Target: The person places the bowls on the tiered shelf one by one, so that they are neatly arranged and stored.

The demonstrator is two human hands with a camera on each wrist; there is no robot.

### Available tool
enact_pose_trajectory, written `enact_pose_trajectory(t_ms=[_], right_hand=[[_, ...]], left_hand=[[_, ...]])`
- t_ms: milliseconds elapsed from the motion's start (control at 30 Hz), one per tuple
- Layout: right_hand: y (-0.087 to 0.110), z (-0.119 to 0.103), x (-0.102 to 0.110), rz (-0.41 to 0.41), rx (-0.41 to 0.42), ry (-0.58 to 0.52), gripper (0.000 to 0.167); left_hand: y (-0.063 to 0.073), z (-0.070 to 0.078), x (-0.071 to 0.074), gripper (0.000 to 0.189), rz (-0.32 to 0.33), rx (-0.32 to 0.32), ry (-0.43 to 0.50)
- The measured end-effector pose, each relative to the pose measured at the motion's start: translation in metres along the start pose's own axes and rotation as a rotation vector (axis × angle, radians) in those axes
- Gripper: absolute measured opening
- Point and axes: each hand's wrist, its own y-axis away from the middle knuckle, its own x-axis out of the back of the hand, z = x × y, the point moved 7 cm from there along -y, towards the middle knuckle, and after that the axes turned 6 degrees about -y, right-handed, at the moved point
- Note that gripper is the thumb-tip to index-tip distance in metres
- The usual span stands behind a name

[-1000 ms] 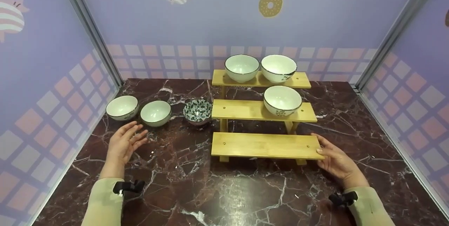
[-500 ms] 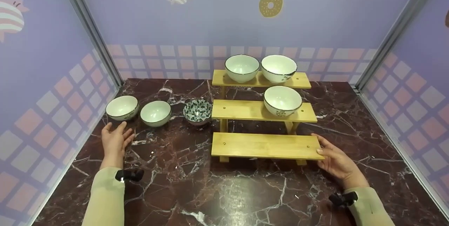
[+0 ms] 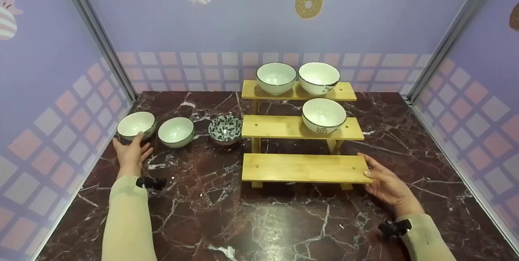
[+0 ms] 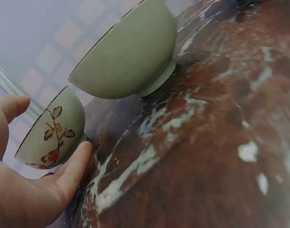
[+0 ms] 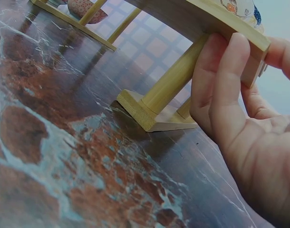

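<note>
My left hand (image 3: 130, 153) is at the near side of the leftmost white bowl (image 3: 136, 123), fingers spread and a fingertip overlapping its front. In the left wrist view a finger lies right by the foot of this bowl (image 4: 57, 130), whose outside carries a painted leaf-and-berry sprig. A plain pale green bowl (image 3: 176, 132) stands just to its right. My right hand (image 3: 387, 184) grips the right end of the lowest step of a three-step wooden rack (image 3: 304, 167), thumb on top. Its fingers curl under the board (image 5: 202, 19) in the right wrist view.
A bowl with dark leaf pattern (image 3: 225, 130) stands on the marble table (image 3: 194, 220), close to the rack's left side. A pale green bowl (image 3: 276, 78) and a white bowl (image 3: 319, 78) sit on the top step, another white bowl (image 3: 324, 116) on the middle one. Walls enclose the table.
My left hand has moved left and forward, from in front of the pale green bowl to the leftmost bowl. The right hand stays on the rack. The head view has shifted slightly.
</note>
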Motion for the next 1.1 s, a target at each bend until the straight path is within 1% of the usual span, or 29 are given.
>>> enact_pose_trajectory(t_ms=[200, 300, 467, 733, 833, 933, 1000, 1100], right_hand=[[0.0, 0.0, 0.001, 0.003, -0.008, 0.006, 0.058], [0.001, 0.0, 0.001, 0.012, -0.006, 0.01, 0.058], [0.0, 0.0, 0.0, 0.02, -0.004, -0.005, 0.059], [0.0, 0.0, -0.001, 0.006, -0.008, -0.007, 0.06], [0.0, 0.0, -0.001, 0.003, -0.008, -0.014, 0.061], [0.001, 0.0, 0.001, 0.014, -0.009, -0.009, 0.062], [0.001, 0.0, 0.001, 0.023, -0.007, -0.001, 0.062], [0.001, 0.0, 0.002, 0.026, -0.003, 0.004, 0.061]], left_hand=[[-0.007, 0.005, -0.007, 0.104, -0.027, 0.015, 0.023], [-0.01, 0.005, -0.01, 0.105, -0.042, 0.032, 0.058], [-0.014, 0.006, -0.013, 0.106, -0.054, 0.054, 0.145], [-0.022, 0.002, -0.013, 0.107, -0.034, 0.08, 0.299], [-0.026, 0.001, -0.014, 0.108, -0.016, 0.075, 0.37], [-0.025, 0.002, -0.014, 0.108, 0.005, 0.047, 0.411], [-0.024, 0.002, -0.013, 0.107, 0.012, 0.024, 0.418], [-0.021, 0.002, -0.012, 0.105, 0.019, -0.013, 0.399]])
